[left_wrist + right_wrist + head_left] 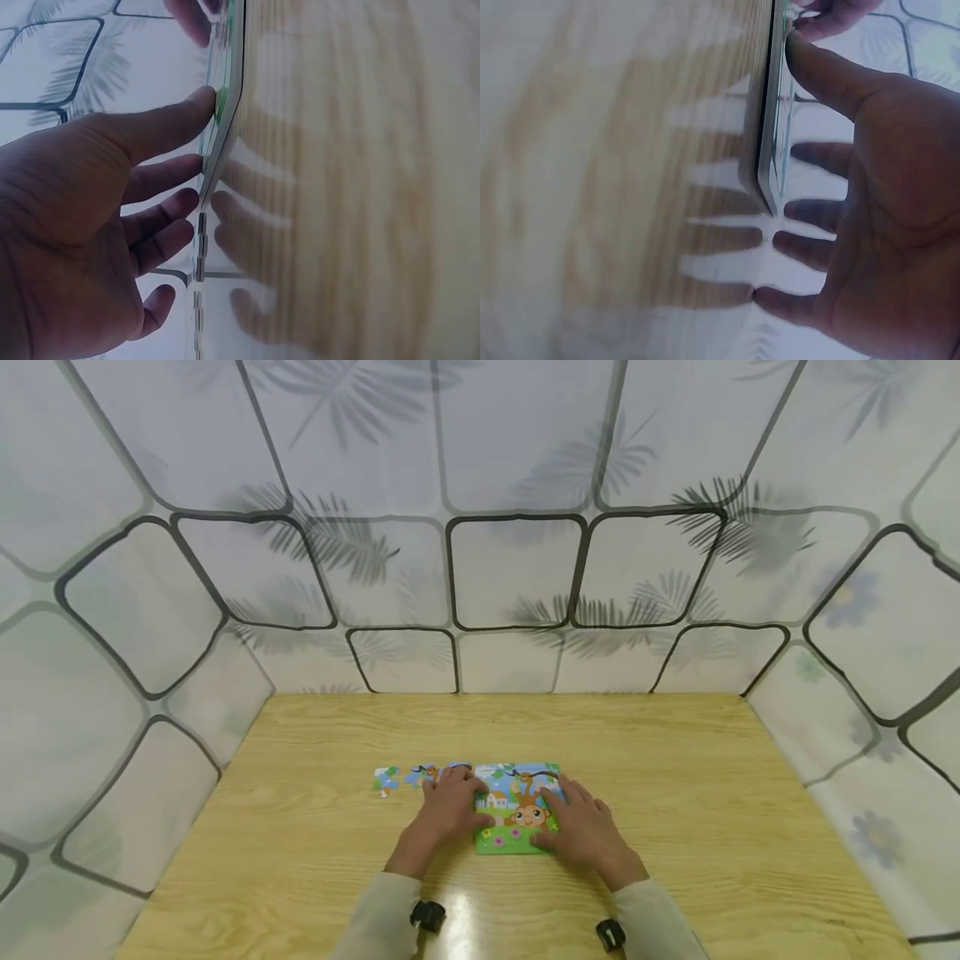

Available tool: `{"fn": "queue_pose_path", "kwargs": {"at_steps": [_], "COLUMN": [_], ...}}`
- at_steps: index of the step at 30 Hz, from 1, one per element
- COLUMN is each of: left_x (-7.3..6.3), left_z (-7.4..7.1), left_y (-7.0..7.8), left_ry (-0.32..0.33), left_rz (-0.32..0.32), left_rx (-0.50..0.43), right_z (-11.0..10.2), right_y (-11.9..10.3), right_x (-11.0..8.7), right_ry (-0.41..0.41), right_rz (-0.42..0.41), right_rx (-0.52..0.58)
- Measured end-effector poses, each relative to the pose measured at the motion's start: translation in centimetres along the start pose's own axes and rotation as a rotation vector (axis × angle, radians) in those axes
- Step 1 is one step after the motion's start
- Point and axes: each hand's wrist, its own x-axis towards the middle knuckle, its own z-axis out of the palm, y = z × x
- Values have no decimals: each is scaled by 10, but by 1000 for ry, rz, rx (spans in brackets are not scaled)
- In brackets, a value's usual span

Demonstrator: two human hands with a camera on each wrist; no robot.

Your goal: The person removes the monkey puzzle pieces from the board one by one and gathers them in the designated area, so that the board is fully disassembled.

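A jigsaw puzzle board with a monkey, a small house and flowers lies flat on the wooden table. My left hand rests at its left edge, thumb and fingertips on the picture. From the right side, my right hand touches the board with its thumb and forefinger, the other fingers spread over its edge and the tabletop. The left wrist view shows the left thumb on the board's face. In the right wrist view, the right thumb lies on the face too.
Loose puzzle pieces lie in a row left of the board, partly hidden behind the left hand. The wooden table meets patterned fabric walls at the back and both sides. Dark straps sit at both wrists.
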Motion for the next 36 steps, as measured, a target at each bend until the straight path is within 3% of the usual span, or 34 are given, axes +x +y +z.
{"fn": "queue_pose_path", "kwargs": {"at_steps": [8,11,22,36], "left_x": [4,5,5,0], "left_z": [1,1,2,4], "left_y": [5,6,6,5], "left_ry": [-6,-11,12,112], "left_rz": [-46,-57,-46,-10], "left_rx": [-16,-16,-24,-201], "right_z": [-2,-3,-1,0], "right_y": [-13,-16,-19,-17], "right_x": [-5,-7,-4,-4], "right_ry": [17,16,46,36], "right_rz": [-194,-228,-217,-186], "right_rx": [-90,-106,-114,-86]}}
